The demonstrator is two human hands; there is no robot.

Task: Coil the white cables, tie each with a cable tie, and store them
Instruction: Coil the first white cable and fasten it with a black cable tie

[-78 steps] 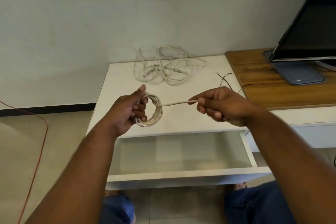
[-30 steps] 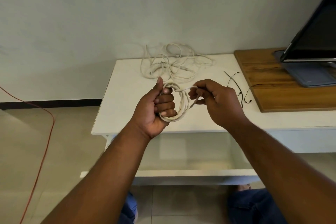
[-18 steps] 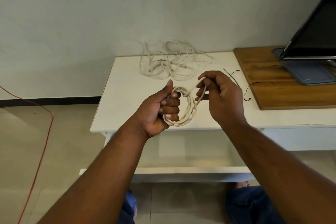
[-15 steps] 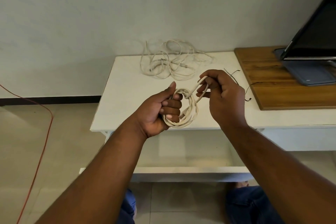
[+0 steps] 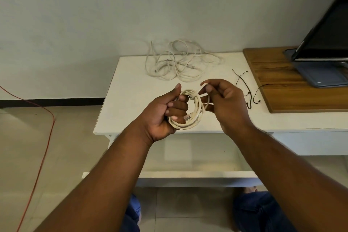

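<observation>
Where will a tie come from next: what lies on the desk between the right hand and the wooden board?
The head view shows thin black cable ties loose on the white desk between the right hand and wooden board.

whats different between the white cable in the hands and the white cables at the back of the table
The held cable is wound into a tight round coil; the cable pile sprawls in loose, tangled loops. The coil is off the white table, gripped by the left hand while the right hand pinches its end; the pile lies untouched near the wall. Both are white, and neither is tied.

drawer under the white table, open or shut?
Open: the drawer is pulled out below the tabletop, its inside showing empty.
</observation>
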